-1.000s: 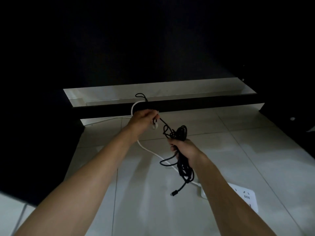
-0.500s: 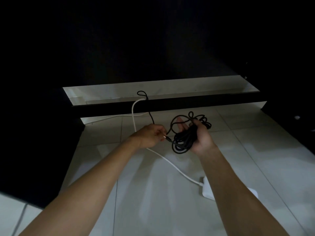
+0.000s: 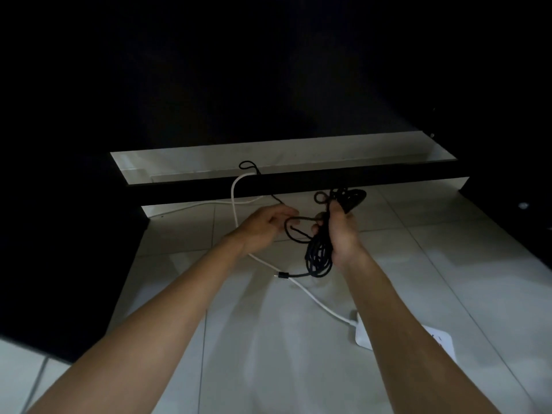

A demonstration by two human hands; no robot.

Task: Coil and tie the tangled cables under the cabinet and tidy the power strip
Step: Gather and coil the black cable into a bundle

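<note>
My right hand (image 3: 342, 234) grips a coiled bundle of black cable (image 3: 319, 258). Loops stick out above the fist and the rest hangs below it. A plug end (image 3: 282, 275) dangles from the bundle's bottom to the left. My left hand (image 3: 264, 227) is just left of it, fingers curled round a strand of the same black cable that runs back to the cabinet gap (image 3: 248, 166). A white cable (image 3: 321, 304) lies on the floor from the white power strip (image 3: 366, 334) up into the cabinet. My right forearm partly hides the strip.
The low cabinet (image 3: 298, 186) with its dark front bar spans the back, with dark furniture on the left and right. Pale floor tiles (image 3: 268, 339) lie under my arms. Another white cable (image 3: 191, 206) runs along the cabinet's base to the left.
My right hand has closed round the coil and turned, so the bundle now hangs below it with the plug end dangling. My left hand moved right, close to the right hand.
</note>
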